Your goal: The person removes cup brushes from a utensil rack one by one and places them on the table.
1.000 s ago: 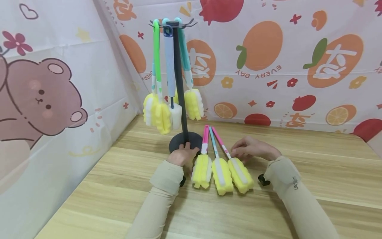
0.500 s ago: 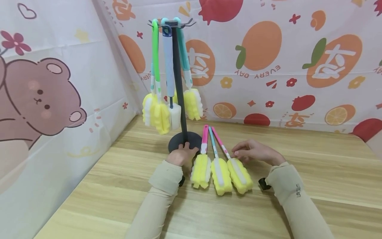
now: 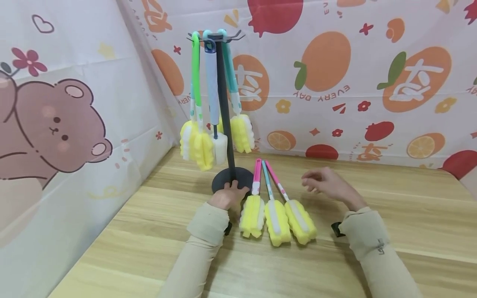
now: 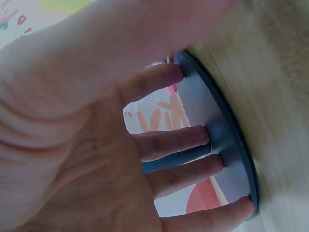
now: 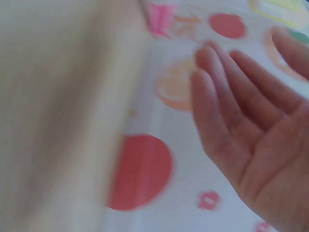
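A black stand [image 3: 225,107] with hooks at its top rises from a round base [image 3: 220,180]. My left hand [image 3: 228,196] rests on that base; in the left wrist view its spread, straight fingertips press the base's top. Right of the base lie three sponge brushes with yellow-and-white heads: a pink-handled brush [image 3: 252,215], a blue-handled brush [image 3: 277,223] and another pink-handled brush [image 3: 301,221]. My right hand [image 3: 331,185] hovers to the right of them, fingers loosely bent and holding nothing; the right wrist view confirms nothing between the fingers.
Several sponge brushes hang from the hooks, among them a green-handled one [image 3: 197,82], a grey-blue one with a white head [image 3: 212,82] and a teal one [image 3: 232,78]. A printed cloth [image 3: 283,82] backs the wooden table [image 3: 130,248], another cloth [image 3: 123,95] its left side.
My right hand has left the rightmost pink-handled brush and moved right and away from it. The left hand stays on the base. The head view has tilted slightly upward.
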Available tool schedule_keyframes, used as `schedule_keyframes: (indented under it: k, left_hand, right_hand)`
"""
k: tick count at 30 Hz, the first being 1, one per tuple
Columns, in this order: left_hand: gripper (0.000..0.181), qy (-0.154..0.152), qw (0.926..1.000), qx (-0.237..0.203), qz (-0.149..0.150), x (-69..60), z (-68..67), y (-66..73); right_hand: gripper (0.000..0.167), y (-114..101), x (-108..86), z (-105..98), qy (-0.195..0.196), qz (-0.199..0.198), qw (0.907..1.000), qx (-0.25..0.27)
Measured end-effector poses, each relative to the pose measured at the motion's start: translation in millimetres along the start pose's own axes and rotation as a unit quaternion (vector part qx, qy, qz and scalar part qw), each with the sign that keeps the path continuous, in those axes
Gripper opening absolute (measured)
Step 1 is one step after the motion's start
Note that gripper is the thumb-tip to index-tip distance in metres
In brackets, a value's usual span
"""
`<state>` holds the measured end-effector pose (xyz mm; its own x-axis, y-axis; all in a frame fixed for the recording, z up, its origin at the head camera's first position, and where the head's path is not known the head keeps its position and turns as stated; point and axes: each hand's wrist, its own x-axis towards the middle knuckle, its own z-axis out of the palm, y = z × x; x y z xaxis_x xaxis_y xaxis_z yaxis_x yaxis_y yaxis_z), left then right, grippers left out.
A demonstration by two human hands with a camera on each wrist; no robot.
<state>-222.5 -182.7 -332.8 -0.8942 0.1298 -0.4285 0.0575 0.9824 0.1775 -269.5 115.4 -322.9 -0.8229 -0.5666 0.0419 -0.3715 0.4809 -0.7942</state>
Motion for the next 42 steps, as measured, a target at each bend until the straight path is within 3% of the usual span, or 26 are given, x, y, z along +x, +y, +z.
schedule_keyframes:
  k: [4, 9, 15, 19, 21, 24, 27, 28, 30, 33, 36, 37, 40, 42]
  left_hand:
    - [0.097, -0.004, 1.0000, 0.003, -0.004, 0.2, 0.4, 1.3]
    - [0.093, -0.002, 1.0000, 0.009, 0.005, 0.1, -1.7, -3.7]
    - [0.068, 0.040, 0.9965, -0.014, 0.072, 3.9, -12.3, -27.4]
    - [0.041, 0.105, 0.9880, -0.074, 0.086, 9.9, -18.0, -42.0]
    - [0.027, 0.154, 0.9802, -0.102, 0.073, 12.6, -20.1, -45.3]
    - [0.021, 0.223, 0.9651, -0.134, 0.024, 15.1, -21.6, -47.3]
    - [0.022, 0.254, 0.9468, -0.197, -0.019, 17.1, -21.7, -48.4]
    - [0.024, 0.258, 0.9404, -0.221, -0.021, 18.5, -21.5, -49.0]
    - [0.030, 0.249, 0.9262, -0.283, -0.009, 21.9, -20.4, -50.1]
    - [0.039, 0.226, 0.8968, -0.377, 0.048, 29.3, -17.7, -51.3]
    - [0.037, 0.232, 0.8724, -0.420, 0.091, 35.8, -13.5, -52.6]
    - [0.034, 0.246, 0.8704, -0.414, 0.103, 37.6, -12.1, -53.2]
    - [0.027, 0.297, 0.8739, -0.369, 0.110, 38.8, -8.9, -52.9]
    - [0.026, 0.324, 0.8684, -0.358, 0.115, 40.4, -7.7, -51.7]
  right_hand:
    - [0.023, -16.0, -19.6, -17.8, 0.129, -0.041, 0.9908, 0.002]
    - [0.018, -28.2, -36.9, -34.1, 0.228, -0.098, 0.9685, 0.021]
    - [0.014, -35.4, -47.5, -47.5, 0.262, -0.141, 0.9539, 0.039]
    - [0.013, -36.3, -53.8, -53.2, 0.268, -0.134, 0.9529, 0.047]
    - [0.013, -36.7, -56.7, -55.0, 0.272, -0.124, 0.9531, 0.044]
    - [0.012, -37.1, -60.1, -55.7, 0.280, -0.108, 0.9531, 0.040]
    - [0.012, -36.7, -63.0, -55.4, 0.284, -0.102, 0.9526, 0.039]
    - [0.012, -36.5, -63.9, -55.2, 0.286, -0.101, 0.9522, 0.040]
    - [0.012, -36.2, -65.6, -55.0, 0.291, -0.099, 0.9507, 0.043]
    - [0.013, -35.1, -67.5, -56.2, 0.294, -0.101, 0.9493, 0.047]
    - [0.015, -34.7, -68.4, -57.7, 0.294, -0.102, 0.9490, 0.050]
    - [0.015, -34.7, -68.7, -58.3, 0.293, -0.103, 0.9489, 0.053]
    - [0.016, -34.6, -69.3, -60.7, 0.294, -0.106, 0.9479, 0.064]
    - [0.016, -34.7, -69.6, -61.6, 0.296, -0.107, 0.9468, 0.067]
